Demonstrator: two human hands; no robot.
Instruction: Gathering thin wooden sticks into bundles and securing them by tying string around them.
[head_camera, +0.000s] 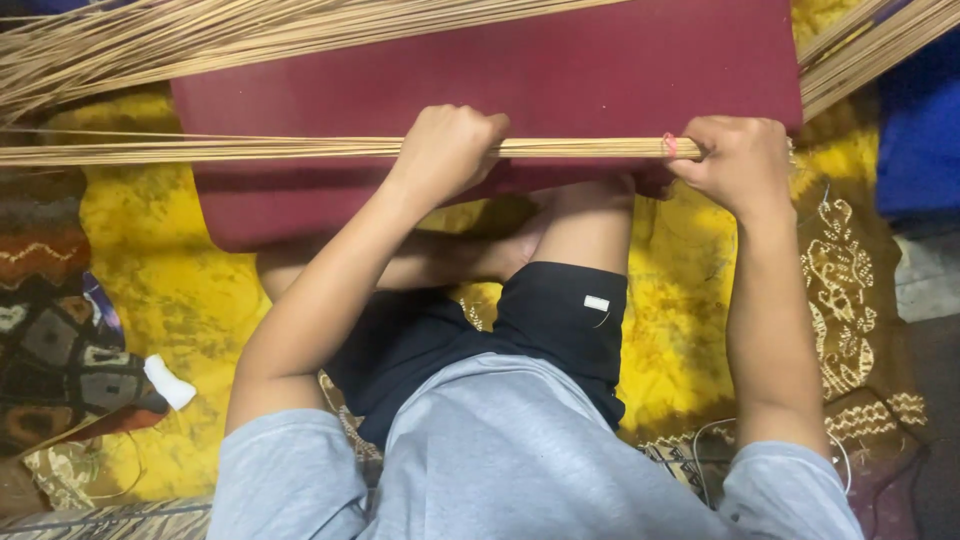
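Observation:
A long bundle of thin tan sticks (250, 149) lies level across a dark red board (600, 70) that rests over my lap. My left hand (447, 150) is closed around the bundle near its middle. My right hand (735, 160) grips the bundle's right end, where a small red band (669, 145) is wrapped around it. The sticks run past the left edge of the view.
More loose tan sticks (150, 40) fan across the top left, and another sheaf (880, 45) crosses the top right. A yellow patterned cloth (170, 290) covers the floor. A small white object (170, 382) lies at the left, a blue cloth (920, 130) at the right.

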